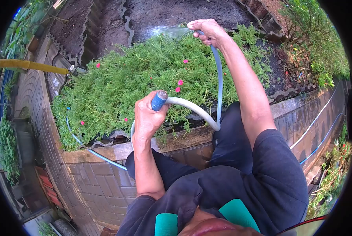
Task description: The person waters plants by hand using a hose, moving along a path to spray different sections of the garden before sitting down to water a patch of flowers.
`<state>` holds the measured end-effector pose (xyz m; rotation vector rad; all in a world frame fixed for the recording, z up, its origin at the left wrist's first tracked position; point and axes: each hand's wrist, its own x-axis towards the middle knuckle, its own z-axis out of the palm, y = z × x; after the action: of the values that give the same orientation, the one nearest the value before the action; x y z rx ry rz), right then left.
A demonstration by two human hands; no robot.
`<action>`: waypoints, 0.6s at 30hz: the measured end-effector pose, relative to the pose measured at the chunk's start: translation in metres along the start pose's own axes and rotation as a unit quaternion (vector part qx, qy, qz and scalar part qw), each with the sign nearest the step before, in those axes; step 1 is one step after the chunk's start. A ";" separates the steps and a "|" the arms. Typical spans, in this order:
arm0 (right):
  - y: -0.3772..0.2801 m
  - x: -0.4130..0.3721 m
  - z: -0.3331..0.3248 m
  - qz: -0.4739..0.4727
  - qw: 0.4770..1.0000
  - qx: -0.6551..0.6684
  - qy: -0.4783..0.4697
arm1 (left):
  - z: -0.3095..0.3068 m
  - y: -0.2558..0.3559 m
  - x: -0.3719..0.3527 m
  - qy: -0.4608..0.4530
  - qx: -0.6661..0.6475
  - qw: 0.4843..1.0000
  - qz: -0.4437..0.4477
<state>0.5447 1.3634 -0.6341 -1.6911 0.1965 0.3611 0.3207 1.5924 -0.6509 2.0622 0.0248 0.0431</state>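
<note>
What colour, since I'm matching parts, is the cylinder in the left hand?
The cylinder is blue, its end greyish-brown; the head view shows it best.

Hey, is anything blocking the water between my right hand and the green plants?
Nothing visible: water sprays from the hose in your right hand over the far edge of the plants, with no object in between.

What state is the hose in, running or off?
Running: water sprays from the end of the hose, which is held in the right hand.
</note>
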 end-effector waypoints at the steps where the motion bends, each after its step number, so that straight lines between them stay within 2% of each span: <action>1: -0.001 0.000 0.003 0.000 1.000 0.007 -0.005 | -0.002 -0.001 -0.001 0.001 0.002 1.000 0.002; 8: 0.003 0.005 -0.006 -0.012 0.996 -0.057 0.061 | -0.007 -0.002 -0.002 -0.007 0.002 1.000 -0.005; 15: 0.018 0.015 -0.055 0.008 0.979 -0.034 0.200 | 0.000 -0.002 0.004 -0.019 -0.007 0.999 -0.026; 18: 0.044 0.037 -0.090 0.002 0.954 -0.109 0.278 | 0.003 -0.003 0.006 -0.010 -0.020 1.000 -0.021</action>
<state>0.5763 1.2713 -0.6771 -1.9823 0.5914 -0.1080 0.3266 1.5908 -0.6548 2.0217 0.0539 -0.0034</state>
